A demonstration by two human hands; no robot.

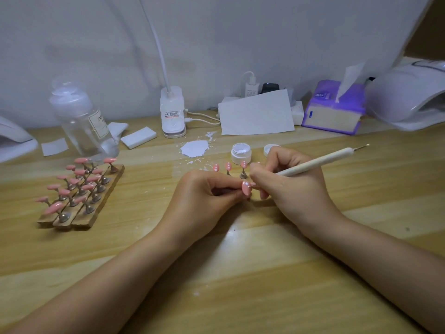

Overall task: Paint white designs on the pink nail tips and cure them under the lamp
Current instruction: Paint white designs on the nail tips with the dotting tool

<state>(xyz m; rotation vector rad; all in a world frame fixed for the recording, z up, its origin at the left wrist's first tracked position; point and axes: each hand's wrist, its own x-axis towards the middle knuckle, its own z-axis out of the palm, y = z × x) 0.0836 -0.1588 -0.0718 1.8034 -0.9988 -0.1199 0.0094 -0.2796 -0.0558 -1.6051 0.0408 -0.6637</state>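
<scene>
left hand (204, 189) pinching pink nail tip (245, 188) at fingertips; right hand (286, 179) clamped on dotting pen (313, 163), point touching tip's upper end. best to brace both hands on table (240, 261), dab lightly, match finished dotted tips (228, 166) just beyond.

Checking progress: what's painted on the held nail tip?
White dots on pink, seen in the head view: nail tip pinched by left hand.
</scene>
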